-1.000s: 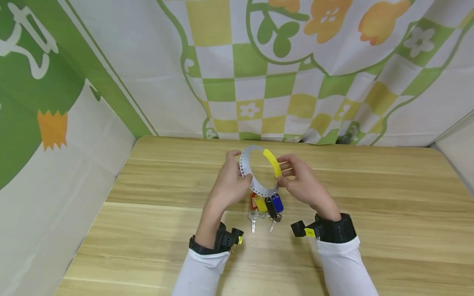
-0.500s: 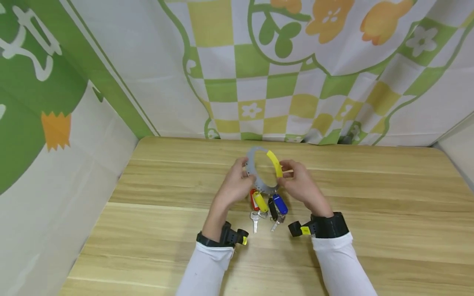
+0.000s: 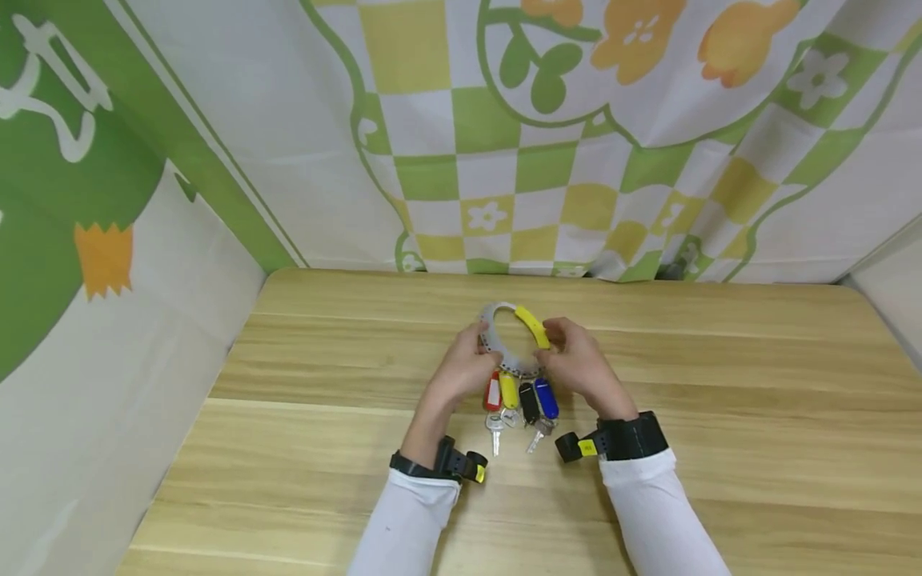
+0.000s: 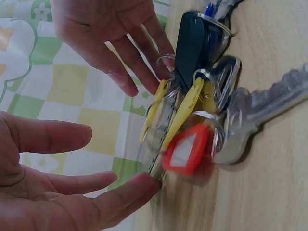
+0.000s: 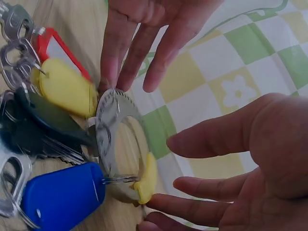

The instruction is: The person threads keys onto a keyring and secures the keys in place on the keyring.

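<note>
A flat grey key ring [image 5: 105,139] with small holes along its rim and a yellow section [image 3: 531,326] sits low over the table between both hands. Red [image 3: 493,394], yellow [image 3: 509,390], black [image 3: 529,403] and blue [image 3: 547,398] key tags hang off its near side, with keys [image 3: 496,442] attached. My left hand [image 3: 468,364] is at the ring's left side; in the left wrist view its fingertips touch the edge while the thumb stands apart. On the yellow side, my right hand [image 3: 576,364] touches with extended fingers, its thumb held away.
The wooden table [image 3: 331,448] spreads out around the hands. A checked, flowered cloth [image 3: 490,160] hangs behind its far edge, and a white and green cloth wall [image 3: 180,264] rises on the left. Each wrist wears a black strap with a camera [image 3: 569,448].
The ring has come lower and slightly nearer to me. Its tags, which bunched and swung, are now spread side by side. Both hands have moved closer together.
</note>
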`<move>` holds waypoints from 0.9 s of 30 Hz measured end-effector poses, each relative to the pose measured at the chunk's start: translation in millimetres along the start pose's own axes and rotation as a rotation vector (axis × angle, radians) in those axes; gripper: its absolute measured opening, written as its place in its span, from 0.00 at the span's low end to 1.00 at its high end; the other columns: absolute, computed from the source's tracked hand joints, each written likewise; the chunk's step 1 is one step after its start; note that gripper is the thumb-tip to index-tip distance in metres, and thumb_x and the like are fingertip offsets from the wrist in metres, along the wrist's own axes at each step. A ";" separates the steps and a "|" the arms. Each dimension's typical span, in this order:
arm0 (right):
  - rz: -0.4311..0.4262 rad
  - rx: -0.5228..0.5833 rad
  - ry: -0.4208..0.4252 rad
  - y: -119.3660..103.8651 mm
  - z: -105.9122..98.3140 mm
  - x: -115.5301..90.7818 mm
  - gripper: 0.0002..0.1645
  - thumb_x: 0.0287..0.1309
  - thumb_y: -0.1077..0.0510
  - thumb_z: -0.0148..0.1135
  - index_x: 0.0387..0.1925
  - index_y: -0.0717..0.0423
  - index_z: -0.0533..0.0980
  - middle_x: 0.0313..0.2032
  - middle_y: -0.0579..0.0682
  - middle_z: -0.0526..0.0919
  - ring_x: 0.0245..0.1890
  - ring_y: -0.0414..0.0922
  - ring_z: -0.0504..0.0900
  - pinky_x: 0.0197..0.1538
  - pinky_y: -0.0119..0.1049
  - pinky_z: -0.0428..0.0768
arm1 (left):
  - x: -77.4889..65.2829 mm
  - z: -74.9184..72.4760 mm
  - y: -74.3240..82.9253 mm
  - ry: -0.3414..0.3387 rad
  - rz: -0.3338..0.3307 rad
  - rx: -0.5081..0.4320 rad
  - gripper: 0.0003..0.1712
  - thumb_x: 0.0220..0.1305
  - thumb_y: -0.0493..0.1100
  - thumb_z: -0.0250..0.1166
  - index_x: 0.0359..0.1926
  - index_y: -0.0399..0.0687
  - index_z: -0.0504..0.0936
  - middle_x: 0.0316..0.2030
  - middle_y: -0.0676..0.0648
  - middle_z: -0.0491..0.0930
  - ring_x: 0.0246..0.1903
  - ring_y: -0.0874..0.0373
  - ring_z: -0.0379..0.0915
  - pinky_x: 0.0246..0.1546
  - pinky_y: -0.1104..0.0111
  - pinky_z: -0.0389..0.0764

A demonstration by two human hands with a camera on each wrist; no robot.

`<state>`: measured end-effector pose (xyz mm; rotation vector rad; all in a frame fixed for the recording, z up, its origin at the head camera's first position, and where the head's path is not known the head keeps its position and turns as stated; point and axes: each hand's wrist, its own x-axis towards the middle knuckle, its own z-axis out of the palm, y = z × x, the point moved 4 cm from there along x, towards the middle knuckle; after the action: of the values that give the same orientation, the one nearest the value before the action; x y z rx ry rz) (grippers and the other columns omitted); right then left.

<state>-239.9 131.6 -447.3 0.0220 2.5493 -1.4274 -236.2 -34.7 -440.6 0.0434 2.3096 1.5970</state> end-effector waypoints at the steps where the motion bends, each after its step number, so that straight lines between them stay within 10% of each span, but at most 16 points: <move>1: 0.005 -0.010 -0.003 0.0 0.3 0.0 0.34 0.54 0.59 0.57 0.62 0.62 0.60 0.56 0.60 0.69 0.56 0.54 0.68 0.54 0.44 0.68 | 0.1 0.2 -0.6 0.000 -0.003 0.010 0.37 0.59 0.38 0.54 0.68 0.35 0.52 0.45 0.39 0.68 0.31 0.54 0.67 0.26 0.68 0.70; 10: -0.013 -0.069 -0.031 -1.7 3.4 -1.3 0.33 0.55 0.57 0.57 0.61 0.64 0.61 0.48 0.59 0.71 0.43 0.51 0.72 0.42 0.39 0.73 | -1.4 1.7 -1.5 -0.014 -0.020 0.033 0.38 0.60 0.39 0.53 0.68 0.35 0.50 0.57 0.33 0.65 0.42 0.49 0.69 0.34 0.65 0.73; 17: -0.069 -0.152 -0.062 -7.2 -1.3 -6.7 0.34 0.56 0.53 0.57 0.62 0.61 0.61 0.55 0.63 0.70 0.52 0.56 0.72 0.48 0.46 0.72 | -2.6 1.7 -2.5 -0.034 -0.001 0.086 0.37 0.60 0.40 0.52 0.68 0.34 0.50 0.61 0.32 0.61 0.47 0.45 0.69 0.44 0.58 0.72; 22: -0.127 -0.232 -0.117 -15.4 -6.8 -13.0 0.33 0.58 0.54 0.56 0.62 0.61 0.60 0.49 0.61 0.76 0.45 0.53 0.77 0.42 0.42 0.75 | -6.8 0.4 1.5 -0.051 0.041 0.246 0.32 0.62 0.40 0.50 0.67 0.37 0.57 0.60 0.37 0.64 0.36 0.51 0.70 0.34 0.63 0.74; 27: -0.139 -0.308 -0.216 -18.1 -6.0 -18.6 0.33 0.60 0.54 0.54 0.63 0.62 0.58 0.49 0.61 0.76 0.43 0.49 0.78 0.40 0.39 0.75 | -11.3 1.2 8.2 -0.076 0.109 0.477 0.28 0.63 0.39 0.48 0.64 0.37 0.62 0.58 0.40 0.69 0.54 0.49 0.68 0.49 0.61 0.69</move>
<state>-225.1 128.9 -425.4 -0.3458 2.5964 -0.9996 -226.5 -32.9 -430.6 0.3401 2.6085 1.0315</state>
